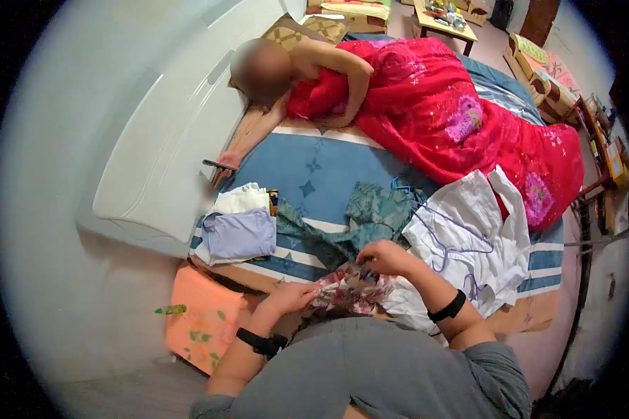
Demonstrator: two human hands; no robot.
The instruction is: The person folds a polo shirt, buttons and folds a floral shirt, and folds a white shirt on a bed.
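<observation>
The floral cloth (349,288) is at the near edge of the bed (283,166), bunched between the left hand (291,297) and the right hand (386,257). The left hand grips its left side, fingers closed on the fabric. The right hand is bent over its upper right part, with thumb and fingertips pinched together on it.

Just beyond the cloth, the green garment (381,213) is spread loosely on the bed, with the blue hanger (402,184) at its far end. On the bed's right near part lie the white clothes (496,244), crumpled, with the purple hanger (461,249) on top. On the bed's left near corner is a folded stack, the lavender cloth (241,234) over white fabric (241,200).

The bed has a blue patterned cover with white stripes. Across its far side a person (328,70) lies partly under the red quilt (433,105), holding a phone (220,165) near the white headboard (168,146), which runs along the bed's left side. Beside the bed's left near corner stands something draped in an orange cover (206,314). Beyond the bed's far end are a low table (447,29) and cushioned seats (538,66); a shelf (601,150) is at its right.
</observation>
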